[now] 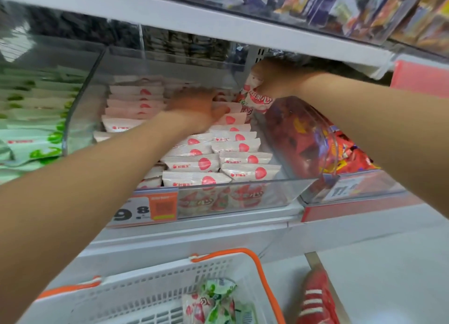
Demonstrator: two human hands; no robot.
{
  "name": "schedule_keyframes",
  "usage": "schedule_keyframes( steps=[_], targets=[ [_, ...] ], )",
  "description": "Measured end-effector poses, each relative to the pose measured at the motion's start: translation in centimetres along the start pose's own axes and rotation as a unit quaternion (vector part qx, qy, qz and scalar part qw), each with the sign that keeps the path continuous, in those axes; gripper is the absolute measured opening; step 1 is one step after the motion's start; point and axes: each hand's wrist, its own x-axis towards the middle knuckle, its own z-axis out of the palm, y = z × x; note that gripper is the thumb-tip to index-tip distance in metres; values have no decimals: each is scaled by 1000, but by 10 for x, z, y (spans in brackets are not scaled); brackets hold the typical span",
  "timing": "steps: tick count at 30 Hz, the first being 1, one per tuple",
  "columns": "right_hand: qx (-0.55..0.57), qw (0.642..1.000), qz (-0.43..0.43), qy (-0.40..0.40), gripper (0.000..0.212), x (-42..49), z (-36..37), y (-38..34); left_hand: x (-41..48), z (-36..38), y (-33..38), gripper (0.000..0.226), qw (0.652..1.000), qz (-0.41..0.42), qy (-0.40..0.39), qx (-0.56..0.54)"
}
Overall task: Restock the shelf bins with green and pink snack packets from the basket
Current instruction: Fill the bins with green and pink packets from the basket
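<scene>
A clear shelf bin [243, 192] holds rows of pink snack packets [209, 163] with a strawberry mark. My left hand [194, 109] reaches into the bin's middle and rests on the packets; it is blurred, so its grip is unclear. My right hand [272, 80] is at the bin's back right, gripping a large pink bag [257, 100] from above. To the left, another bin holds green packets [31, 129]. The white basket [155, 280] with orange handles sits below, holding green and pink bags [213, 301].
A clear bin of red snacks [315, 143] stands right of the pink bin. A shelf board [194, 19] hangs close above my hands. Price tags [145, 209] line the shelf edge. A red shoe [315, 299] is on the floor beside the basket.
</scene>
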Motion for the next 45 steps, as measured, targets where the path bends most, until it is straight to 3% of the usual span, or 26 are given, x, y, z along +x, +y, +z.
schedule_keyframes(
  steps=[3, 6, 16, 20, 28, 34, 41, 45],
  targets=[
    [22, 1000, 14, -15, 9, 5, -1, 2, -1, -1, -2, 51, 1000, 13, -10, -3],
    [35, 998, 19, -50, 27, 4, 0, 4, -4, -5, -4, 49, 998, 39, -41, -17],
    [-7, 994, 16, -107, 36, 5, 36, -16, -8, -7, 0, 45, 999, 5, -42, -10],
    [-16, 993, 12, -119, 67, 11, 47, -13, -7, -6, 0, 46, 999, 4, -41, -9],
    [3, 998, 14, -64, 26, 14, 28, -6, -4, -3, -2, 44, 999, 5, -36, -10],
    [-2, 999, 11, -45, 19, 14, 41, -6, -5, -4, -1, 46, 999, 1, -46, -3],
    [-9, 996, 22, 84, 15, 16, 49, 0, -4, -4, -1, 45, 999, 6, -46, -8],
    [-4, 993, 31, 113, 19, 10, 50, -2, -1, -1, -4, 45, 999, 10, -44, -17]
  ],
)
